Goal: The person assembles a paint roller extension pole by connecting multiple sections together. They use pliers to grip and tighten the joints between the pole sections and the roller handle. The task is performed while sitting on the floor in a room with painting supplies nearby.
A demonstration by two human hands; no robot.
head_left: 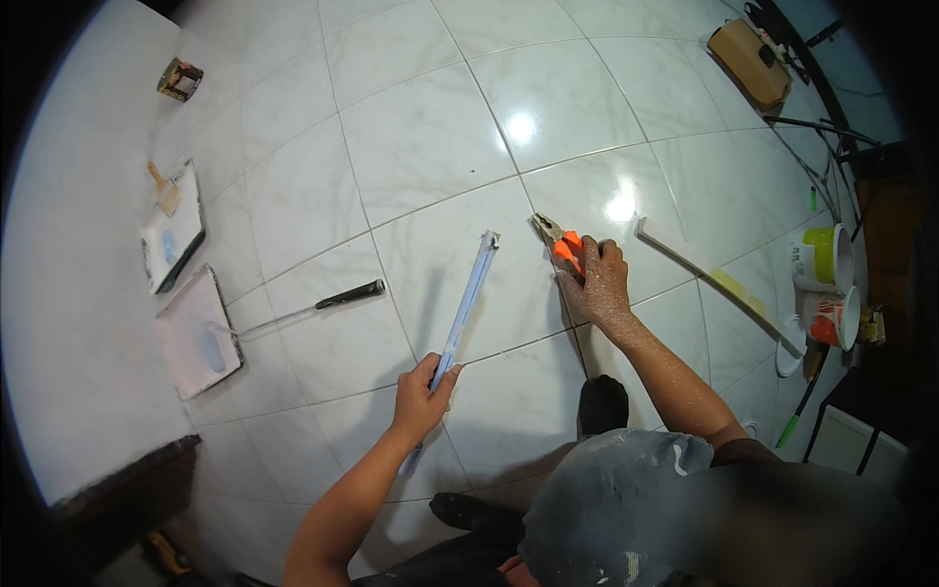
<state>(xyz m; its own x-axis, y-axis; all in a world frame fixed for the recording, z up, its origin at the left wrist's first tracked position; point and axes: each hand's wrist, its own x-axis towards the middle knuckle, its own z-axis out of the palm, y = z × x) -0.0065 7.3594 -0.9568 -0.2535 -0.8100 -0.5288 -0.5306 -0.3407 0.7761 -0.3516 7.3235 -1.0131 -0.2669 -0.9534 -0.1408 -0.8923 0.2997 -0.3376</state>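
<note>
Pale-blue strip gripped in left hand, both ends jutting; right hand clasps orange-handled pliers

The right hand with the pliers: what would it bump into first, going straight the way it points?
Probably nothing: ahead of the right hand and its orange-handled pliers, the way looks free over the tiled floor, though depth is hard to judge.

Glossy marbled tile floor, bright reflections, white left wall
</note>
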